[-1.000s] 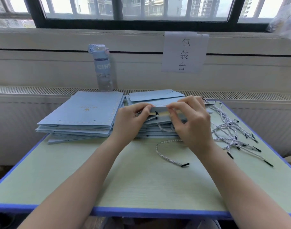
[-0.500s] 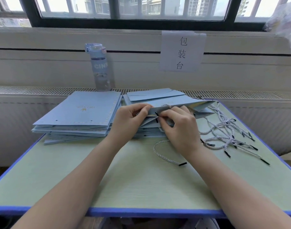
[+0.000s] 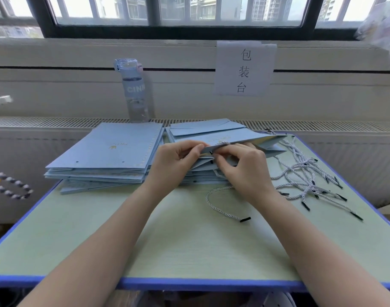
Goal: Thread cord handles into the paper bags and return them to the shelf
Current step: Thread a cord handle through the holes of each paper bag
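Note:
A flat light-blue paper bag (image 3: 245, 138) lies on top of the right-hand stack, its near edge lifted. My left hand (image 3: 174, 162) pinches that edge at its left part. My right hand (image 3: 242, 169) pinches a white twisted cord (image 3: 218, 204) right at the bag's edge, beside a small black cord tip. The cord trails from under my right hand onto the table and ends in a black tip. A knot of cord shows on top of the bag just above my right fingers.
A second stack of flat blue bags (image 3: 105, 156) lies at the left. Several loose cords (image 3: 309, 182) are heaped at the right of the green table (image 3: 189, 240). A water bottle (image 3: 134, 91) stands behind the stacks, and a paper sign (image 3: 245, 67) hangs on the wall.
My right hand has slid down and left along the bag's edge toward my left hand. The bag's far right corner now shows. The trailing cord lies about where it was.

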`<action>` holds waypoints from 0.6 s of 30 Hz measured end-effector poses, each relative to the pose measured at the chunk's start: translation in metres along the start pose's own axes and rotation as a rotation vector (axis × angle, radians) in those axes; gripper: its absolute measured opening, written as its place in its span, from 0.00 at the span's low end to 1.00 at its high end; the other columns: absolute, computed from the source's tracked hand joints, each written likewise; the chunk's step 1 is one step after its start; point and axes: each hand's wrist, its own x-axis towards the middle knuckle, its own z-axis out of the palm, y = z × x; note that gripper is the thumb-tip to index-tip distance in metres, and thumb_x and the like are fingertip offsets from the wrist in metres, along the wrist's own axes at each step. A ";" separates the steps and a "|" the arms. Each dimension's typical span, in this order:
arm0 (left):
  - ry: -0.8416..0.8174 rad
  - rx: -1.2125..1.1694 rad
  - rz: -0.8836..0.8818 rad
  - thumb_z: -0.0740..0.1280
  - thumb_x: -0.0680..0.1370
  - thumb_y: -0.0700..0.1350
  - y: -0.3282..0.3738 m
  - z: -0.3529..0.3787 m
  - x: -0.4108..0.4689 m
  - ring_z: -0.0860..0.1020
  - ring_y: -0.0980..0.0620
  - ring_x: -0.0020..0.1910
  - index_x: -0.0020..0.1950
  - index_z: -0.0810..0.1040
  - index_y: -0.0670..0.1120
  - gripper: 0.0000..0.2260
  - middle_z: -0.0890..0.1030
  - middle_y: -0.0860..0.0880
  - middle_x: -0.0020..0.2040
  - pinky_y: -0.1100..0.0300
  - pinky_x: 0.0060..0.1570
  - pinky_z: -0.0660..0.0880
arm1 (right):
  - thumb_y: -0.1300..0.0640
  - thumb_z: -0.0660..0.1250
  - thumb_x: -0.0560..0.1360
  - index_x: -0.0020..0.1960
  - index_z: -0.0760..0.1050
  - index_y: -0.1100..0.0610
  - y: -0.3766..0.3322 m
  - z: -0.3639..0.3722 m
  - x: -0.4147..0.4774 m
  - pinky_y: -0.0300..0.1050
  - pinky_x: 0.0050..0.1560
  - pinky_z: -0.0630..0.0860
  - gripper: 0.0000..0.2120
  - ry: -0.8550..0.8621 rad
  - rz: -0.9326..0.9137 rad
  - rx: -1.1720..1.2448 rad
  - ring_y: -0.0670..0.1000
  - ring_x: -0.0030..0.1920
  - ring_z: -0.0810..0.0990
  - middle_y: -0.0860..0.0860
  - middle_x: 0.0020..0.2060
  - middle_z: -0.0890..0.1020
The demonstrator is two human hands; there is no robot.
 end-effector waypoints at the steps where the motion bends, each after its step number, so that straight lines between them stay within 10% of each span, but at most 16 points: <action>1: -0.003 0.003 0.002 0.64 0.78 0.36 -0.001 0.000 0.000 0.72 0.66 0.27 0.53 0.81 0.37 0.08 0.75 0.65 0.25 0.76 0.31 0.64 | 0.57 0.70 0.70 0.43 0.82 0.55 0.000 -0.001 0.000 0.40 0.43 0.68 0.04 -0.023 0.007 -0.013 0.50 0.41 0.74 0.46 0.35 0.82; 18: -0.021 0.069 0.024 0.64 0.78 0.36 -0.005 -0.001 0.002 0.72 0.68 0.27 0.53 0.82 0.38 0.08 0.75 0.66 0.26 0.77 0.32 0.64 | 0.60 0.68 0.71 0.39 0.77 0.55 0.000 -0.005 0.002 0.41 0.39 0.63 0.03 -0.169 0.017 -0.062 0.50 0.39 0.72 0.45 0.32 0.76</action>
